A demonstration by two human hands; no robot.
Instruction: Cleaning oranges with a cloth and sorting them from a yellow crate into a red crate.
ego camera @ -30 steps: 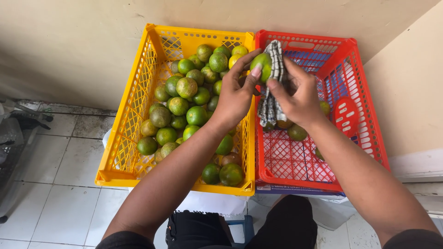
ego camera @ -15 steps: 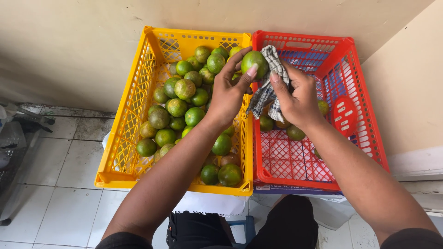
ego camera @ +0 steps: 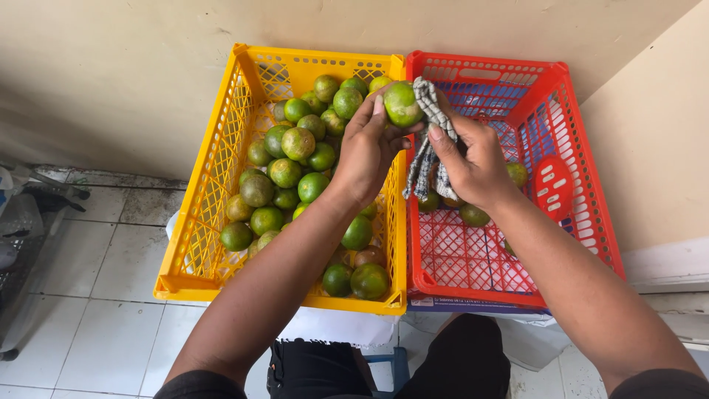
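Green citrus fruit (ego camera: 402, 103) sits pinched in the left hand (ego camera: 367, 151), held above the shared rims where the yellow crate (ego camera: 203, 222) meets the red crate (ego camera: 583, 199). Heaped fruit fills most of the yellow one. To the right, the right hand (ego camera: 476, 162) clasps a checked cloth (ego camera: 428, 140) against the fruit. The red crate's mesh floor lies mostly bare.

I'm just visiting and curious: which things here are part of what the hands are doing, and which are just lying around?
In use:
left hand holding a green citrus fruit
right hand holding a checked cloth
yellow crate full of fruit
red crate with a few fruit

Lying about:
grey object on the tiled floor
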